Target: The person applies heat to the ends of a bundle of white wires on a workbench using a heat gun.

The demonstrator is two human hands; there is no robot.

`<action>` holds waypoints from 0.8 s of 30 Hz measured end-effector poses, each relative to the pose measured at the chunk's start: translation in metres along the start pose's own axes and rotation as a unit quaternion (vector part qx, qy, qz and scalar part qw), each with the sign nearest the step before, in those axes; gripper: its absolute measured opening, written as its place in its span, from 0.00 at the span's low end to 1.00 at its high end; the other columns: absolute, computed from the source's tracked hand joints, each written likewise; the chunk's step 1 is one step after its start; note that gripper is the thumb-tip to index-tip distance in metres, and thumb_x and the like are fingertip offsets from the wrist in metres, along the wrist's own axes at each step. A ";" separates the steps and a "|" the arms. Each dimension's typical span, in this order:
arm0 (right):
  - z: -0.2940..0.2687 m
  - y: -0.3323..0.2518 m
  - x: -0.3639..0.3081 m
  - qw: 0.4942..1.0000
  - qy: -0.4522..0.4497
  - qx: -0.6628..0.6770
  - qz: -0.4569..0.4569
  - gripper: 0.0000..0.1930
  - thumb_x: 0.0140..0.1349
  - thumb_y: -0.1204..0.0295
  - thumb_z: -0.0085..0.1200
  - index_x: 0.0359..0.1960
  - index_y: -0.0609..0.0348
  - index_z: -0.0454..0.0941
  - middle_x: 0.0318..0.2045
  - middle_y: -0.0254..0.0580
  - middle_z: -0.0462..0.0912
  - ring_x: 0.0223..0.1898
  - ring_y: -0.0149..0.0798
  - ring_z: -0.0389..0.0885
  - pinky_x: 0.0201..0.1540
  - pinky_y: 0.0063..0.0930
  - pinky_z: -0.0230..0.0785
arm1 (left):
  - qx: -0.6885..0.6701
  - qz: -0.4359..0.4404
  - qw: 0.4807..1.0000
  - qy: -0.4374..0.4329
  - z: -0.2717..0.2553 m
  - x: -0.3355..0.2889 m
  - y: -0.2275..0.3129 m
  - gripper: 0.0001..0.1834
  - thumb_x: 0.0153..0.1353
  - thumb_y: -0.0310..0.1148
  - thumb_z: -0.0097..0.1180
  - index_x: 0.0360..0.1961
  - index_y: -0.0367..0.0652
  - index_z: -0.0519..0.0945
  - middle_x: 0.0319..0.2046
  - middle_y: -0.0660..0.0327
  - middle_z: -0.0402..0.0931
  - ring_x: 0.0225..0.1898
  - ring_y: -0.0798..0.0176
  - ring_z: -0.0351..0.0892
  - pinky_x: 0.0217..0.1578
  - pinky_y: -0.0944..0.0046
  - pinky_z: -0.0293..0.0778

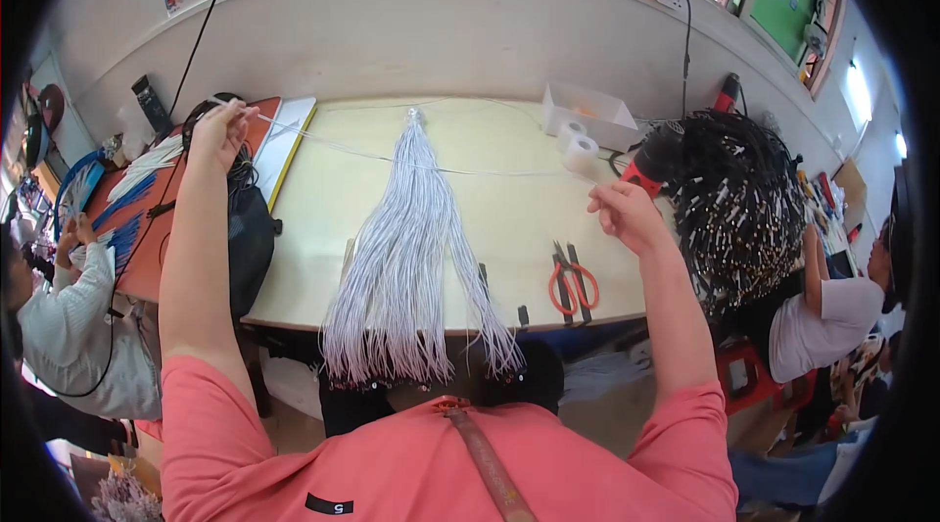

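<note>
A long bundle of thin white wires (401, 238) lies down the middle of the pale table (509, 258). It is gathered at the far end, and its loose ends fan out over the near edge. Above its left side, my left hand (223, 133) is closed on a thin white wire (338, 146). This wire stretches across the upper part of the bundle toward my right hand (627, 215), whose thumb and forefinger are pinched at its right end. Red-handled scissors (588, 287) rest near the front edge, below my right hand.
Tape rolls (581, 152) and a white plastic box (590, 114) stand at the back right. Beside them are a red-and-black heat gun (651, 162) and a heap of black cables (739, 209). A black bag (252, 243) hangs at left. Co-workers sit on both sides.
</note>
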State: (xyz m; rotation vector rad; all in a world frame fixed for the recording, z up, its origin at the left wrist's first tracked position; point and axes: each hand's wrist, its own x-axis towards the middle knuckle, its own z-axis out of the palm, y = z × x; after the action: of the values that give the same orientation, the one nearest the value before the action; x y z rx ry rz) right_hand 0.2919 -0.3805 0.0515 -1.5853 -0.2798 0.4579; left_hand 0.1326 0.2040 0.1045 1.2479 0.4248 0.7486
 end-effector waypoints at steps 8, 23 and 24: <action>0.020 -0.050 0.161 0.983 0.088 0.107 -0.123 0.05 0.62 0.72 0.50 0.32 0.62 0.73 0.25 0.38 0.77 0.26 0.30 0.78 0.29 0.21 0.71 | -0.178 -0.003 0.983 0.034 0.022 0.100 -0.063 0.10 0.67 0.26 0.41 0.42 0.28 0.69 0.43 0.42 0.74 0.45 0.51 0.79 0.46 0.63 0.79; 0.040 0.011 0.195 0.980 0.090 -0.178 -0.018 0.20 0.59 0.72 0.50 0.53 0.63 0.69 0.41 0.44 0.78 0.32 0.33 0.82 0.28 0.26 0.75 | 0.023 -0.252 0.967 -0.003 0.093 0.119 -0.201 0.21 0.62 0.26 0.49 0.55 0.31 0.63 0.48 0.49 0.68 0.44 0.52 0.76 0.40 0.59 0.79; 0.033 0.008 0.176 0.979 0.054 -0.198 0.011 0.19 0.60 0.71 0.49 0.53 0.61 0.70 0.38 0.43 0.79 0.32 0.32 0.82 0.29 0.25 0.74 | 0.059 -0.250 0.966 -0.037 0.096 0.107 -0.199 0.23 0.62 0.28 0.50 0.56 0.31 0.63 0.48 0.50 0.68 0.44 0.53 0.76 0.40 0.59 0.78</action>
State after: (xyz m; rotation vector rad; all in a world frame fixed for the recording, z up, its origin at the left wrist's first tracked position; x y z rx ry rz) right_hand 0.4320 -0.2735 0.0216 -1.9973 -0.2823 0.3453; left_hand 0.3251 0.1878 -0.0463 1.2052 0.6979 0.2491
